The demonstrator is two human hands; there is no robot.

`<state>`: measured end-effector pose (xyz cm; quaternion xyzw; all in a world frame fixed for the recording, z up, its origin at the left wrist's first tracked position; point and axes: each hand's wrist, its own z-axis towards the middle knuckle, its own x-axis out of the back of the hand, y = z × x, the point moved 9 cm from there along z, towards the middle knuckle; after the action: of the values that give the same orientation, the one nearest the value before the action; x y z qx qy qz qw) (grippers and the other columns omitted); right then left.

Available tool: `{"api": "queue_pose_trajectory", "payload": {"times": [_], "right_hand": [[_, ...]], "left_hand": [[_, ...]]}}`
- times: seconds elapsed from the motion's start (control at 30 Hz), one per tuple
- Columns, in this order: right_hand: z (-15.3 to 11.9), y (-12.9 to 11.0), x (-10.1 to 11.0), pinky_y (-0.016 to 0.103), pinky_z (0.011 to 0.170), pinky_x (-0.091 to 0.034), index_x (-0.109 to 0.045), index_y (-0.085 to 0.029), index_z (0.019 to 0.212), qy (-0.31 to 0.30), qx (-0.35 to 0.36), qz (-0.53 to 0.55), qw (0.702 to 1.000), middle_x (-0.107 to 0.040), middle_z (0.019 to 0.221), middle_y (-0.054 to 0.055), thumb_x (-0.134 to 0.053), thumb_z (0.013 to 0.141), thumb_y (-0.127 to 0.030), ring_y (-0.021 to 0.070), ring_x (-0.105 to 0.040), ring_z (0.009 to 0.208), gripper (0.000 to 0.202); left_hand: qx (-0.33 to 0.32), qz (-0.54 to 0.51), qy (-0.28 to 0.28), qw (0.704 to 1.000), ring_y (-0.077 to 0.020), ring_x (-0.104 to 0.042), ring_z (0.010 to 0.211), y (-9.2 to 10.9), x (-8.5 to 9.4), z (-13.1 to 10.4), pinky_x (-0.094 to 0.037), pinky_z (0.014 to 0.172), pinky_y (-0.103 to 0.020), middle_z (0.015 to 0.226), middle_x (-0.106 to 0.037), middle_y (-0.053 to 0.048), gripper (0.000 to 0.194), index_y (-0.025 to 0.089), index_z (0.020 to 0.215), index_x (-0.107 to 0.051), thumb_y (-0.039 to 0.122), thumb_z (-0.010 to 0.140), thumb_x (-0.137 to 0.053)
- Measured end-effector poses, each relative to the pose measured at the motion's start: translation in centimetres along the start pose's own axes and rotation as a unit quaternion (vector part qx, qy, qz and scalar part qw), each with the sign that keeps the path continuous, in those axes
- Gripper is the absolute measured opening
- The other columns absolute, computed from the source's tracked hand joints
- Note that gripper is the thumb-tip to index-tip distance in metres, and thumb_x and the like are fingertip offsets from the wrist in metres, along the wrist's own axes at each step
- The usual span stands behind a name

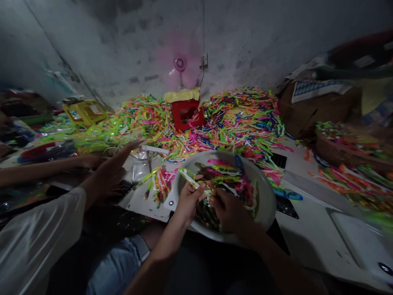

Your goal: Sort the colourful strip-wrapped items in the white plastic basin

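Note:
Over a large white basin, my left hand pinches a narrow yellow-green and white strip, whose far end sticks out up and to the left. My right hand is closed on the near end of this same strip, its fingertips partly hidden in shadow. Inside the basin lie many colourful soft strips in pink, yellow, green and dark tones. A blue-handled tool leans at the basin's back rim. Left of the basin is a small bunch of colourful strips.
A heap of bright strips covers the table's back, around a red stool and a pink fan. Blue snips lie right of the basin. A co-worker's arm reaches in at left. A brown box stands back right.

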<state>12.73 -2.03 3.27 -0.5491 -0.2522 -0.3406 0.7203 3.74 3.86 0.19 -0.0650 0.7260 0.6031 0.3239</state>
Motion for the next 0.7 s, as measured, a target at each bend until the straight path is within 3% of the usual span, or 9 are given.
{"api": "queue_pose_trajectory", "payload": {"times": [0.1, 0.2, 0.27, 0.33, 0.43, 0.53, 0.6, 0.7], "right_hand": [[0.7, 0.6, -0.2, 0.024, 0.057, -0.032, -0.05, -0.018, 0.075, -0.029, -0.018, 0.026, 0.999, -0.057, 0.068, 0.002, -0.039, 0.086, -0.029, 0.0145, -0.05, 0.061, 0.019], [1.5, 1.7, -1.2, 0.024, 0.062, -0.037, -0.057, -0.018, 0.087, -0.139, -0.022, 0.052, 0.989, -0.064, 0.08, 0.003, -0.038, 0.087, -0.037, 0.0156, -0.056, 0.069, 0.027], [1.7, 3.0, -1.7, 0.026, 0.065, -0.038, -0.059, -0.02, 0.098, -0.193, -0.029, 0.0, 0.981, -0.065, 0.09, 0.005, -0.04, 0.085, -0.044, 0.0182, -0.058, 0.075, 0.033], [1.3, 4.5, -2.4, 0.026, 0.064, -0.038, -0.062, -0.02, 0.096, -0.233, -0.034, -0.087, 0.968, -0.066, 0.088, 0.006, -0.048, 0.081, -0.043, 0.0204, -0.059, 0.076, 0.03], [0.3, 5.2, -4.1, 0.026, 0.064, -0.039, -0.066, -0.021, 0.09, -0.275, 0.005, -0.164, 0.947, -0.067, 0.086, 0.007, -0.058, 0.073, -0.03, 0.0218, -0.061, 0.079, 0.02], [-0.5, 4.7, -5.2, 0.026, 0.061, -0.04, -0.068, -0.019, 0.087, -0.282, 0.031, -0.186, 0.941, -0.068, 0.082, 0.009, -0.062, 0.068, -0.026, 0.0232, -0.062, 0.074, 0.021], [-0.7, 4.2, -5.3, 0.027, 0.058, -0.04, -0.068, -0.018, 0.085, -0.281, 0.041, -0.188, 0.94, -0.068, 0.079, 0.01, -0.063, 0.066, -0.025, 0.0234, -0.062, 0.07, 0.021], [-0.9, 3.7, -5.3, 0.026, 0.055, -0.041, -0.069, -0.016, 0.081, -0.286, 0.056, -0.169, 0.942, -0.068, 0.074, 0.009, -0.064, 0.065, -0.027, 0.0221, -0.062, 0.064, 0.02]], "left_hand": [[0.008, -0.006, 0.006, 1.0, -0.0157, -0.064, 0.078, -0.1, 0.0, 0.0, -0.05, 0.068, -0.025, 0.089, -0.067, -0.005, 0.041, 0.018, 0.102, -0.054, 0.027, 0.066, -0.072], [-0.02, 0.005, 0.041, 0.999, -0.0153, -0.064, 0.074, 1.4, 1.3, 0.1, -0.049, 0.063, -0.023, 0.089, -0.068, -0.005, 0.042, 0.019, 0.101, -0.053, 0.029, 0.065, -0.072], [-0.08, 0.036, 0.078, 0.993, -0.0138, -0.063, 0.069, 3.9, 3.2, 0.4, -0.048, 0.06, -0.022, 0.088, -0.068, -0.004, 0.043, 0.02, 0.103, -0.053, 0.033, 0.066, -0.07], [-0.14, 0.093, 0.115, 0.979, -0.0126, -0.062, 0.064, 6.8, 5.9, 0.8, -0.047, 0.058, -0.022, 0.087, -0.068, -0.004, 0.046, 0.02, 0.107, -0.052, 0.039, 0.068, -0.067], [-0.138, 0.249, 0.149, 0.947, -0.0152, -0.062, 0.067, 9.3, 10.5, 2.4, -0.048, 0.062, -0.027, 0.09, -0.068, -0.007, 0.054, 0.018, 0.112, -0.052, 0.048, 0.069, -0.062], [-0.102, 0.374, 0.168, 0.906, -0.0228, -0.062, 0.086, 9.6, 14.6, 4.2, -0.047, 0.077, -0.036, 0.098, -0.066, -0.013, 0.049, 0.013, 0.104, -0.057, 0.045, 0.067, -0.062], [-0.1, 0.416, 0.182, 0.885, -0.0285, -0.056, 0.102, 9.3, 16.3, 4.9, -0.039, 0.089, -0.042, 0.105, -0.063, -0.016, 0.041, 0.011, 0.098, -0.059, 0.036, 0.066, -0.065], [-0.117, 0.474, 0.181, 0.854, -0.0316, -0.044, 0.117, 8.9, 15.7, 5.4, -0.028, 0.099, -0.047, 0.118, -0.055, -0.018, 0.037, 0.011, 0.103, -0.057, 0.028, 0.07, -0.06]]}}
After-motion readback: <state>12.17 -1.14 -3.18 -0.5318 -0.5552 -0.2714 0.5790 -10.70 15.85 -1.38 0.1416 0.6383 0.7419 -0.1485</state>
